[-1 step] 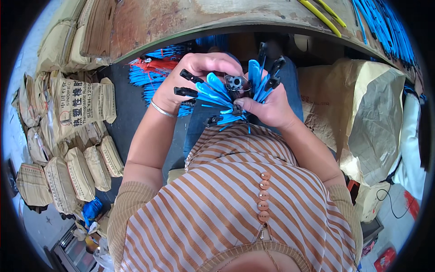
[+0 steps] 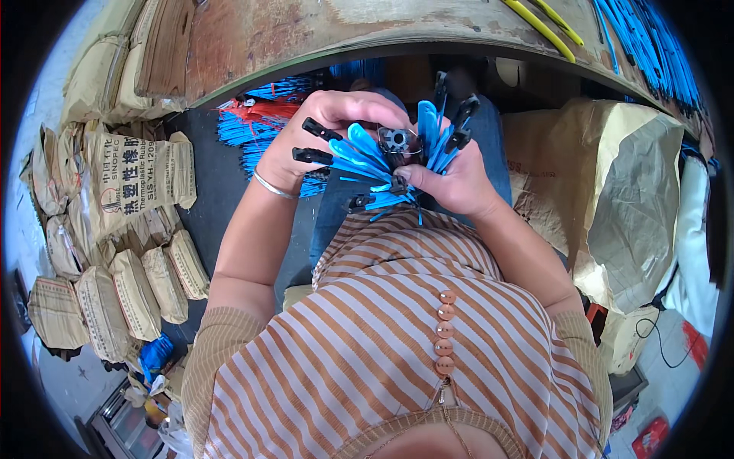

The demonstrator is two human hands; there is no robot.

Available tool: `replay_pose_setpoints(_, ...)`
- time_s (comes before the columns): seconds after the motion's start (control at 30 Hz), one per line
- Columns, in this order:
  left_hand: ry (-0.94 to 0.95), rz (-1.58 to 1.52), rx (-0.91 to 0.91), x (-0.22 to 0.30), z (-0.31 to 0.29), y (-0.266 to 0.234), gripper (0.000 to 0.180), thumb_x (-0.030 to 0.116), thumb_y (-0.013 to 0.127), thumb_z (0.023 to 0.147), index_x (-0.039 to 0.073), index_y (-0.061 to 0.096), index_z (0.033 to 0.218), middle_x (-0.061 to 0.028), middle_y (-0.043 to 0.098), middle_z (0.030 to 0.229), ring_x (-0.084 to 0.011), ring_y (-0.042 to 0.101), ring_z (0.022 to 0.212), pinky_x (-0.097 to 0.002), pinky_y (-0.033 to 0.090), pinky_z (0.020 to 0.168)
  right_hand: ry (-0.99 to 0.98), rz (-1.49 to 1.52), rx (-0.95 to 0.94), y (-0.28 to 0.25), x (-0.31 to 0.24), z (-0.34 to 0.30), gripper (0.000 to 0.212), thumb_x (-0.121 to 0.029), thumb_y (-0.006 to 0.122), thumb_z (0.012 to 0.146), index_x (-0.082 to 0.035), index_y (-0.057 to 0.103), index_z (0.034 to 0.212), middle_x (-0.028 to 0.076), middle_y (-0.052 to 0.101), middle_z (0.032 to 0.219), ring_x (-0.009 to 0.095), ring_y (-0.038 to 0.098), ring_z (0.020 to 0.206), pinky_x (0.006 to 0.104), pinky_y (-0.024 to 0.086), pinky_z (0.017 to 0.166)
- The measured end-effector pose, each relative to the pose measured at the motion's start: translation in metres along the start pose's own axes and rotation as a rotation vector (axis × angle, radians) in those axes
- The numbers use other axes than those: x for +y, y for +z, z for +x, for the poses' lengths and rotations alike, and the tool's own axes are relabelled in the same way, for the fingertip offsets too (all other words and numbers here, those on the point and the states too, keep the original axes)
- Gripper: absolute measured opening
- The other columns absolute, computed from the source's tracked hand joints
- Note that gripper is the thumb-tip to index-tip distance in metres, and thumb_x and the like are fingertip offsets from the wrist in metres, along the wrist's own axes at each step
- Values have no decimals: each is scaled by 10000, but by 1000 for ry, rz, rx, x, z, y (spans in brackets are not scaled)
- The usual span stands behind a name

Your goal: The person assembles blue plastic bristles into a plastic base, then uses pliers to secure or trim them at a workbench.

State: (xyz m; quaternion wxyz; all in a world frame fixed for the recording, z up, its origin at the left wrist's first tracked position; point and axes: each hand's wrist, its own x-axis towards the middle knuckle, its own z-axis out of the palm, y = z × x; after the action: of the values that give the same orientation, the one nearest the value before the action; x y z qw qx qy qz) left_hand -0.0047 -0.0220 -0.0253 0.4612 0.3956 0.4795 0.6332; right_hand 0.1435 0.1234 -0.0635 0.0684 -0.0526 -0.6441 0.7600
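Observation:
Above my lap I hold what looks like an umbrella frame (image 2: 367,153), made of blue ribs with black jointed ends fanned around a dark notched hub (image 2: 397,140). My left hand (image 2: 348,115), with a bangle on its wrist, curls over the far left side, its fingers closed near the hub. From the right, my right hand (image 2: 459,180) grips the ribs, its thumb pressed just below the hub. A thin wire (image 2: 417,147) loops beside the hub. The ribs hide some of my fingers.
A worn wooden bench (image 2: 306,30) curves across the far side, with yellow rods (image 2: 543,30) and blue rods (image 2: 650,53) on it. Beneath it lie blue rods and a red bundle (image 2: 264,112). Paper sacks (image 2: 130,172) pile up at left; a large open paper bag (image 2: 619,199) stands at right.

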Motion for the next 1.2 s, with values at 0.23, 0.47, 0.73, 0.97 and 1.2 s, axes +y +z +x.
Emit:
replay_pose_setpoints(0.23,-2,128,96,-3,0,-2,336,137,662,703,-54,634,979,-125,632,952,-221,591,863,-305,464,795,-25,-77,-18,-2,0,1,414,-70,749,676,-44,545,1035,18,611,799,83,562,739,247,463,697)
replay_pose_setpoints(0.47,258,389,-42,-8,11,-10,327,126,664,689,-22,647,980,-116,637,932,-204,581,834,-292,452,750,-1,-40,10,-2,-3,5,391,-83,754,670,-46,544,998,13,598,809,84,558,751,253,462,700)
replay_pose_setpoints(0.73,70,82,145,-10,9,-1,354,241,689,705,3,660,964,-129,633,903,-213,581,841,-284,449,709,29,-15,36,-2,-2,5,397,-82,756,664,-45,542,996,21,606,801,84,564,745,253,467,695)
replay_pose_setpoints(0.97,162,165,44,-20,9,-10,490,307,718,671,-31,624,1015,-157,621,951,-247,594,846,-305,471,719,35,-50,63,-1,-6,6,374,-90,763,656,-39,551,960,24,615,777,86,570,728,252,470,688)
replay_pose_setpoints(1.2,121,-58,14,-8,14,-2,343,246,651,774,-20,628,989,-160,611,969,-222,585,837,-290,460,699,46,-69,104,-4,-5,6,369,-86,764,656,-36,553,954,24,616,765,84,571,725,246,472,689)
